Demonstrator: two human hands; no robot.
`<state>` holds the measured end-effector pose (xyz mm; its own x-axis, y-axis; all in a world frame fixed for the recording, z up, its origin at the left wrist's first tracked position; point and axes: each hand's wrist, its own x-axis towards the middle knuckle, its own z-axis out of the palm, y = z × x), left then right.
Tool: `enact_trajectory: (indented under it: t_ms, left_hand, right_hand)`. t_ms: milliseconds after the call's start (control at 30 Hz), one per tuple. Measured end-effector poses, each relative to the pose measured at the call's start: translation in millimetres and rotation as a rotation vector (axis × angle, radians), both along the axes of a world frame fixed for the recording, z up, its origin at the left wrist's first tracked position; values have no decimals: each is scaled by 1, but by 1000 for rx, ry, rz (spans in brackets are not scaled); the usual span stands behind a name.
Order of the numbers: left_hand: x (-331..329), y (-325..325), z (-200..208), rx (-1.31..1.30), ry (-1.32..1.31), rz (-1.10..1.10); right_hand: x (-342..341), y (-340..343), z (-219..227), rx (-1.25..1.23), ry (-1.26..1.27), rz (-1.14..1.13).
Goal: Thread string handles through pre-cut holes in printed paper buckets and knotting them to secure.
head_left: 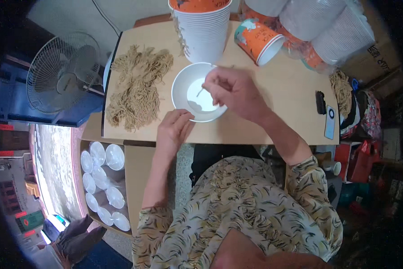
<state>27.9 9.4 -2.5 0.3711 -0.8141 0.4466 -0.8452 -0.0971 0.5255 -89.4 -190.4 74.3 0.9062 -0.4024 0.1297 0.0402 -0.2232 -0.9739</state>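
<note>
A white paper tub (180,92) stands on the table in front of me, its open mouth facing up. My left hand (171,130) is closed at its near left rim, fingers curled against the edge. Over the tub's right side, my right hand (235,93) is closed in a pinch. A short, thin, pale piece (200,92) sticks out from its fingertips; its kind is too small to make out. Left of the tub lies a spread heap of tan knotted cords (136,89).
Behind the tub rises a tall stack of white and orange tubs (201,36). An orange tub (257,40) lies tipped beside bagged stacks (340,36). A phone (329,123) rests near the table's right edge. A fan (64,74) and a box of clear cups (105,179) are at left.
</note>
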Motion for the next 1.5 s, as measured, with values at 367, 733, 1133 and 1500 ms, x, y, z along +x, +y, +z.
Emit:
enact_trajectory:
  t_ms: [367, 733, 1133, 1500]
  left_hand:
    - [-55, 22, -30, 0, 156, 136]
    - [-68, 24, -41, 8, 191, 154]
    - [-71, 24, -39, -13, 210, 158]
    - [-73, 24, -43, -38, 210, 155]
  right_hand:
    - [-40, 38, -79, -102, 194, -27]
    - [-49, 54, -97, -53, 221, -12]
    - [-51, 54, -100, -31, 228, -6]
    - [-51, 58, -99, -156, 208, -43]
